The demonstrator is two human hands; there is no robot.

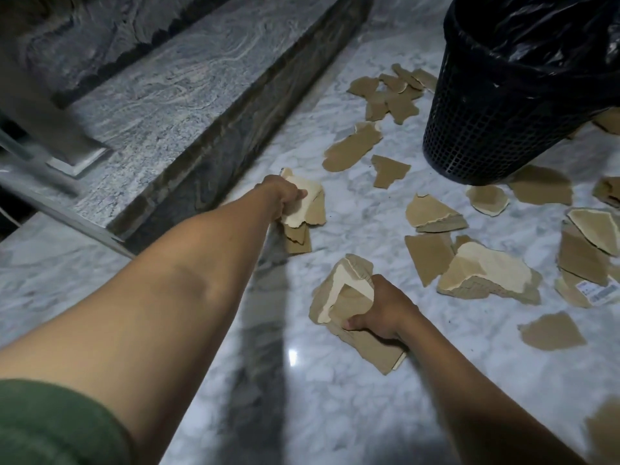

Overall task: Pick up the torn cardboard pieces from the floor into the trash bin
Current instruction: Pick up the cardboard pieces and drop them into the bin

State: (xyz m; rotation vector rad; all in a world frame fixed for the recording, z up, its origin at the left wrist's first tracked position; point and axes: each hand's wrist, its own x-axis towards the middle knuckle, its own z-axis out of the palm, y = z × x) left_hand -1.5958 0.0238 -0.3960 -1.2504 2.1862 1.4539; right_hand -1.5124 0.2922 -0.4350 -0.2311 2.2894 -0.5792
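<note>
Cardboard scraps [352, 149] litter the marble floor [335, 397] around the black bin [496, 105] while our left hand [285, 196] and right hand [382, 313] each clutch a gathered bunch, likely to save trips to it.

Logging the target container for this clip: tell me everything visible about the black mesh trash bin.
The black plastic mesh trash bin stands at the upper right on the white marble floor; its top runs out of frame. Its wall is a grid of small square holes, narrowing toward the base. A glossy black plastic liner bag is folded over the rim. It looks tilted in this wide-angle view. Torn brown cardboard pieces lie around its base; neither hand touches it.
</note>
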